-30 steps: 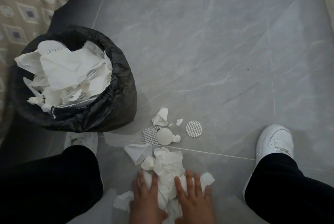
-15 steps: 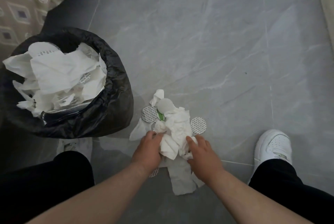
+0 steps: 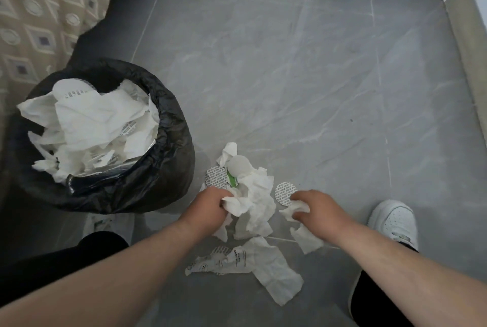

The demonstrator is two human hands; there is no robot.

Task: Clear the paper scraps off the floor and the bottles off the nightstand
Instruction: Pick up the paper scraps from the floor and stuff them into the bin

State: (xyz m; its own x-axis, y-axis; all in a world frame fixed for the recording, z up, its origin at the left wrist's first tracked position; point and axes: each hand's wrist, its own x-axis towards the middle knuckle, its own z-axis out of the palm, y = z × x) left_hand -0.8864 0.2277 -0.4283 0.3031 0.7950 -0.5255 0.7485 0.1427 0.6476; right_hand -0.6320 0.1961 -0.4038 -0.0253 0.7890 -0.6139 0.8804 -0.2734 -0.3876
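A heap of white paper scraps (image 3: 257, 194) lies on the grey tiled floor in front of me, mixed with round printed seal discs (image 3: 216, 175). My left hand (image 3: 209, 205) is shut on a bunch of crumpled paper at the heap's left side. My right hand (image 3: 315, 208) is shut on a smaller wad of tissue (image 3: 295, 208) just right of the heap, beside another disc (image 3: 283, 193). A torn printed sheet and a long tissue strip (image 3: 268, 271) lie nearer to me, between my forearms. No bottles or nightstand are in view.
A bin lined with a black bag (image 3: 168, 142) stands at the left, heaped with white paper. A patterned bedspread (image 3: 39, 10) hangs behind it. My white shoe (image 3: 392, 218) is at the right, a wooden panel (image 3: 469, 63) along the right wall.
My hands have drawn apart: the left keeps its bunch of paper, the right has shifted rightwards onto a separate wad. The view has tilted up a little.
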